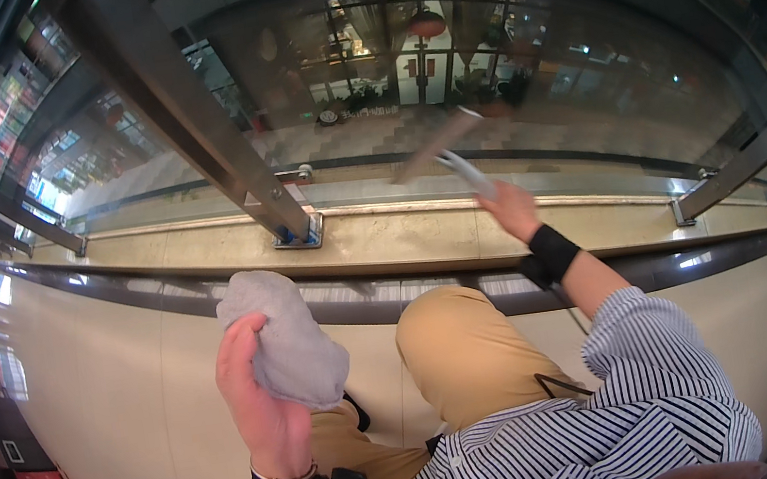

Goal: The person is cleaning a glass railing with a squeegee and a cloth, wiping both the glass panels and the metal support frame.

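My left hand [246,387] grips a folded grey cloth [292,344], held up above the floor in front of my left leg. My right hand [512,210] is stretched forward and closed around the pale handle of a squeegee [468,172]. Its crossbar, blurred, slants across the lower part of a clear glass panel [362,191]; whether the blade touches the glass I cannot tell. Below that hand runs a beige stone ledge [412,235] along the foot of the glass.
A metal post [215,138] rises from the ledge on a base plate with blue film remnants. Another post [740,160] stands to the right. Pale floor tiles [123,372] and a dark border strip lie under my bent knees [457,347]. Beyond the glass, a lower floor shows a shopfront.
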Tool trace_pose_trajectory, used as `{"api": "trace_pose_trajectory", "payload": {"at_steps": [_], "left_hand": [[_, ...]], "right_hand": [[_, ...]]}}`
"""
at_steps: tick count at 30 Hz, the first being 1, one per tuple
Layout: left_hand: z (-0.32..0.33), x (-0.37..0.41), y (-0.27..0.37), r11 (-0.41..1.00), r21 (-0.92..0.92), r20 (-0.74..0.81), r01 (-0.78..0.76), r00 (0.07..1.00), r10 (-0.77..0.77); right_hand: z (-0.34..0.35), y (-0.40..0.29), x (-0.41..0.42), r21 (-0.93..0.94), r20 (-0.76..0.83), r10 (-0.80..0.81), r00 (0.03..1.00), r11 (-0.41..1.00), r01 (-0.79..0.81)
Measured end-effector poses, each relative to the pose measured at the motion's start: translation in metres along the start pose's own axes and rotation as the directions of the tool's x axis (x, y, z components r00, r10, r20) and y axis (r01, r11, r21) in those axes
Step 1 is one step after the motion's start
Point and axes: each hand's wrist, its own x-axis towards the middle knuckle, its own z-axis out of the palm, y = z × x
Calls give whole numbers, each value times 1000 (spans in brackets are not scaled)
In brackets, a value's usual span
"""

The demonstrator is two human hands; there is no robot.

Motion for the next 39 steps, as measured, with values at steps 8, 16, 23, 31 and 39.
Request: {"api": "trace_pose_trajectory", "payload": {"at_steps": [8, 16, 23, 31, 39], "left_hand": [[-8, -13, 12, 993, -107, -12, 56, 998, -57], [-4, 4, 3, 998, -35, -22, 52, 998, -53], [2, 7, -3, 995, -6, -2, 95, 995, -95], [8, 1, -9, 996, -25, 72, 85, 994, -83], [35, 19, -30, 995, 60, 71, 79, 994, -84]], "right_hand": [[12, 42, -33, -184, 53, 84, 995, 980, -73], [52, -134, 26, 61, 197, -112, 974, 993, 102], [15, -44, 11, -92, 179, -57, 982, 993, 74], [-89, 176, -69, -341, -183, 148, 972, 918, -204], [-77, 63, -20, -168, -182, -69, 981, 985, 38]]}}
